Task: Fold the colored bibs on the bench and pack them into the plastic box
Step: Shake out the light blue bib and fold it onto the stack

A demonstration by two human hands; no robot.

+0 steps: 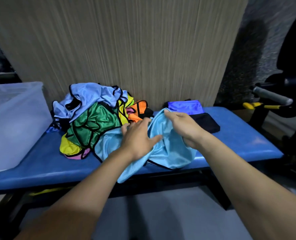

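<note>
Light-blue mesh, that's the bib (168, 146) we've got spread on the bench (239, 142), one corner drooping off the front edge, so there's room to fold it. Our left hand (138, 137) presses flat with fingers (126, 129) splayed wide to pin it, while our right hand (185, 125) grips a bunched fold. Left of the fingers sit the unfolded pile (95, 118) and, further out, the plastic box (13, 122).

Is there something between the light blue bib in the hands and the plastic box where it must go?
Yes. The pile of unfolded bibs lies on the bench between the light blue bib and the plastic box at the left end. The bib must pass over or around it.
</note>
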